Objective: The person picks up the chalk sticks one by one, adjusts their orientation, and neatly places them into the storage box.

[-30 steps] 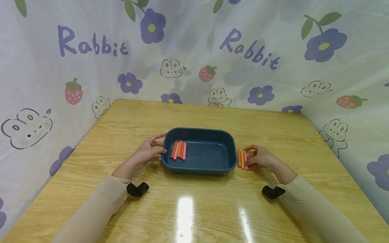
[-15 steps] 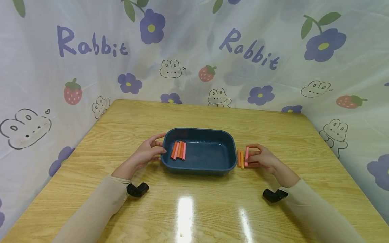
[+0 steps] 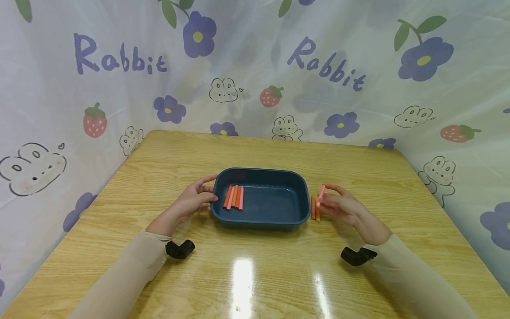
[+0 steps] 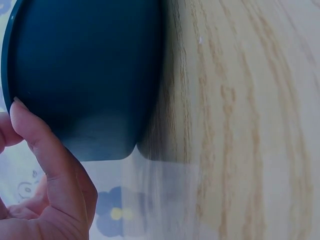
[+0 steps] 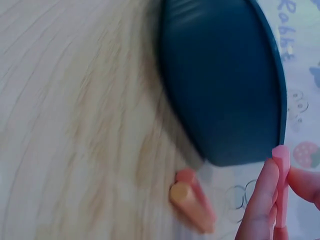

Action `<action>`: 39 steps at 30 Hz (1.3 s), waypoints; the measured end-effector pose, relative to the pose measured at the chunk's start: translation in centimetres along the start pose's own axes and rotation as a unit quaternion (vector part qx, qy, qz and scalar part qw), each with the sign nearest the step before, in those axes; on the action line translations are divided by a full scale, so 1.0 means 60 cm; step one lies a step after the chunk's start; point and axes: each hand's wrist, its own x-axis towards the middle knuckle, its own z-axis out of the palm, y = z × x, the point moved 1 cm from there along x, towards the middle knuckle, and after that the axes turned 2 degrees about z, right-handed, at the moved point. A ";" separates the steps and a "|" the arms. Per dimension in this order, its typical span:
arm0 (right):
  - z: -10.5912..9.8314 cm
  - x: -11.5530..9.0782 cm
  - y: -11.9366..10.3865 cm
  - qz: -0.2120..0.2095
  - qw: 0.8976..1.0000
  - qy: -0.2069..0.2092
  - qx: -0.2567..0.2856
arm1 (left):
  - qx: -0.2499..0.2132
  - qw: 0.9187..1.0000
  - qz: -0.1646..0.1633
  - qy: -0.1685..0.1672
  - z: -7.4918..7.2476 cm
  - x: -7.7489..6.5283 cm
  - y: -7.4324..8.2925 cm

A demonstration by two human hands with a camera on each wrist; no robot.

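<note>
A dark blue rectangular plastic box [image 3: 260, 225] stands on the table. My left hand [image 3: 193, 199] holds its left end, with a fingertip at the rim in the left wrist view. Several red, orange and pink crayons [image 3: 238, 197] lie side by side in the left part of the box. My right hand [image 3: 344, 206] pinches a pink crayon [image 5: 282, 180] between thumb and fingers, raised and tilted just right of the box. Below it on the table lie a red-orange crayon [image 3: 313, 207] and a yellow-orange crayon [image 5: 187, 202], close to the box's right wall.
The wooden table [image 3: 255, 153] extends around the box on all sides. A white cloth [image 3: 247, 48] with rabbits, flowers and strawberries hangs behind and beside it. Black angled pieces [image 3: 180, 249] sit at both wrists.
My right hand has lifted the pink crayon off the table from beside the two orange ones, tilting it and shifting it slightly left. The left hand and the box have stayed still.
</note>
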 end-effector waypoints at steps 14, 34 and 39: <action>0.048 0.009 -0.025 -0.022 0.999 -0.008 0.022 | -0.003 1.000 0.006 -0.004 -0.001 -0.002 0.001; 0.115 0.041 -0.057 0.005 1.000 -0.021 -0.020 | -0.001 1.000 0.006 -0.010 -0.001 -0.005 0.004; 0.132 0.050 -0.064 0.011 0.999 -0.022 -0.042 | -0.002 1.000 0.005 -0.011 -0.001 -0.006 0.005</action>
